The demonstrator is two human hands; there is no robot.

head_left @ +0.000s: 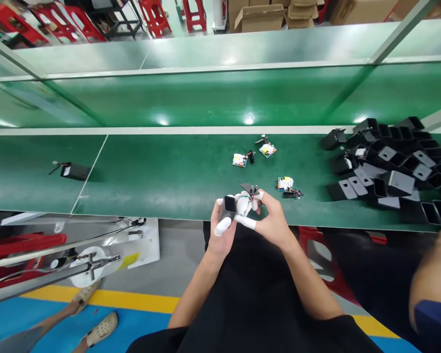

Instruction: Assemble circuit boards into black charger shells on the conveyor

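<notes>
My left hand (pixel 222 234), with white finger cots on its fingertips, is wrapped round a black rectangular housing (pixel 229 207) whose open end faces up. Just right of it, my right hand (pixel 266 219), also in finger cots, grips a small circuit board (pixel 244 204) covered in white filler. A black end plate with plug pins (pixel 250 189) sits at the board's far side, by my right thumb and fingers. The board is close beside the housing's opening; whether they touch I cannot tell. Both hands are above the near edge of the green table (pixel 169 171).
Three similar boards lie beyond my hands: one (pixel 239 160), another (pixel 267 149), and a nearer one (pixel 285 184). Many black housings (pixel 407 181) are piled at the right. A single housing (pixel 75 171) lies far left. Another person's arm (pixel 433 274) is at lower right.
</notes>
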